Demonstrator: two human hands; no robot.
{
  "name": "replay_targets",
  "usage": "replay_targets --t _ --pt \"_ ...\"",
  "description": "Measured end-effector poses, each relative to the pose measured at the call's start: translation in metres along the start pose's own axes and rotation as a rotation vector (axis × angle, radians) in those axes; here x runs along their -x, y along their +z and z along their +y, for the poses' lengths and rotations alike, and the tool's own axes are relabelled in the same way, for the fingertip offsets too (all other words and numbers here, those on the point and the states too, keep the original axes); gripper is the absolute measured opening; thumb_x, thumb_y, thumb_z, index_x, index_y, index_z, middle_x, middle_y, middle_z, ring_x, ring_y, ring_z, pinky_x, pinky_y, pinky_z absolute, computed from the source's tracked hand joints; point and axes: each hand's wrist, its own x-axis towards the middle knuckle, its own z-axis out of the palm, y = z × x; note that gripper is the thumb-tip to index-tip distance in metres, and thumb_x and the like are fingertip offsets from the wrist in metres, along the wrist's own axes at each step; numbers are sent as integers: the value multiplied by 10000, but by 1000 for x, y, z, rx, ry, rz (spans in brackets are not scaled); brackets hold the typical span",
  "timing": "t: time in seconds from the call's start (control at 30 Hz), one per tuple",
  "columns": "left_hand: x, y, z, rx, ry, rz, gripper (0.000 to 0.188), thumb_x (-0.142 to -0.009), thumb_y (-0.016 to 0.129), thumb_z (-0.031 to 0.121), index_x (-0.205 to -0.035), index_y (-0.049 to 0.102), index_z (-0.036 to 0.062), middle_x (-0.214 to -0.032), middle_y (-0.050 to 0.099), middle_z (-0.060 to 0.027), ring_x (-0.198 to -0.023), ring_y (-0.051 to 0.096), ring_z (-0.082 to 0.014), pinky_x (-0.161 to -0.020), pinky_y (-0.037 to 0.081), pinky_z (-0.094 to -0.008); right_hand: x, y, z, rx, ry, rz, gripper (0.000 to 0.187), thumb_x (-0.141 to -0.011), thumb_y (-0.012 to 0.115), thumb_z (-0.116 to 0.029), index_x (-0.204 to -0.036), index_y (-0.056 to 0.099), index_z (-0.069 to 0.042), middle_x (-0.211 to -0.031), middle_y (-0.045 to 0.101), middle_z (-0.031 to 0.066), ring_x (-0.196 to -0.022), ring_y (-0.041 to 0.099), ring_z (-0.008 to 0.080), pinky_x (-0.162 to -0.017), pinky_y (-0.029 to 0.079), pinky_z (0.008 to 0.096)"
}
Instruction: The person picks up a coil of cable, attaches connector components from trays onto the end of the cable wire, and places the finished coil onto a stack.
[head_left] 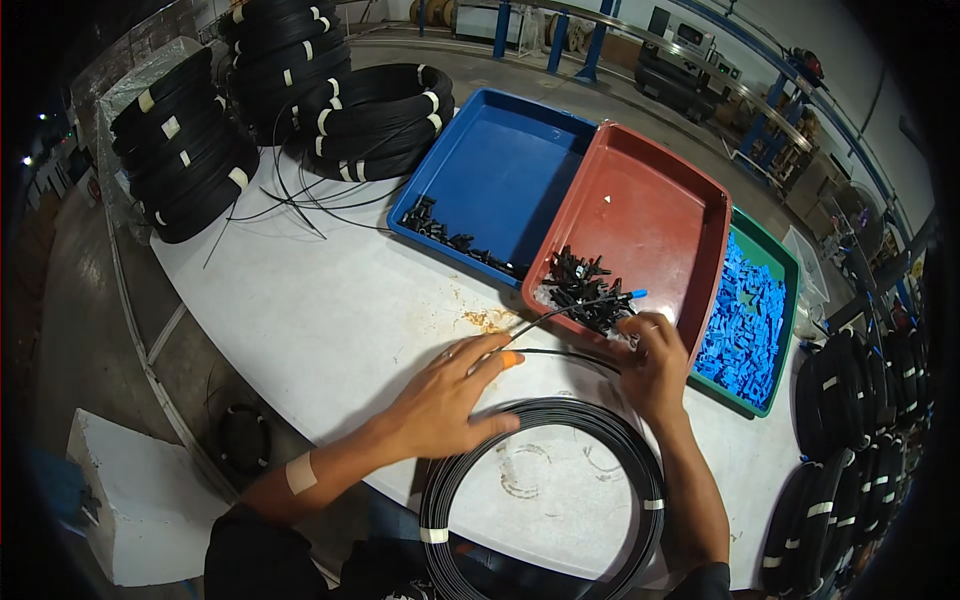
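A coil of black cable (545, 408) with white tape bands lies at the table's near edge. My left hand (445, 395), with orange tape on one finger, reaches over the coil's left side, its thumb spread apart. A loose black cable (560, 310) runs from between its index and middle fingers, ending in a blue tip (639, 294) over the red tray (660, 190). My right hand (655, 365) is closed, fingers curled at the tray's near rim beside a pile of small black connector parts (580, 285). Whatever its fingertips pinch is hidden.
Left of the red tray stands a blue tray (490, 150) with more black parts; right, a green tray (790, 290) of blue pieces (740, 320). Stacked black cable coils (180, 150) occupy the far left, and others (835, 400) the right. A white box (150, 510) stands lower left.
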Motion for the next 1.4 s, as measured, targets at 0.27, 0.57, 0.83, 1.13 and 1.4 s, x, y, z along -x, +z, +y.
replay_targets --t 0.27,0.57,0.83,1.13,1.4 --pt "-52 3 -37 173 80 -15 423 -913 698 149 -1300 568 36 -1235 643 -183 -1144 631 -374 -978 499 -450 -2 18 -15 -75 -246 -437 266 -791 726 -59 -1054 714 -94 -1027 729 85 -787 727 298 -666 596 396" --pt "-71 47 -49 605 263 -213 471 -926 669 81 -1379 538 71 -1148 686 -230 -960 706 -403 -870 563 -476 -18 -17 -35 -132 -13 -322 242 -728 733 101 -898 744 -72 -897 724 83 -728 713 271 -617 552 383" --pt "-98 45 -32 192 314 -507 496 -992 575 210 -1437 446 33 -1342 578 -281 -1186 606 -454 -987 488 -537 -39 -2 -54 -238 202 -320 304 -750 646 179 -992 690 0 -914 666 146 -852 671 314 -705 531 391" --pt "-43 -3 -73 140 325 -172 490 -1021 572 427 -1299 587 24 -1429 548 -235 -1348 488 -397 -1093 399 -513 -29 28 -59 -245 188 -416 181 -786 737 60 -946 680 0 -906 678 135 -761 639 279 -660 494 362" --pt "-47 -95 -112 122 264 -122 115 -885 766 158 -936 739 59 -1016 779 -57 -983 718 -220 -849 542 -389 -8 40 -54 -149 11 -306 297 -705 762 101 -951 661 -33 -871 643 105 -755 646 307 -651 513 407"
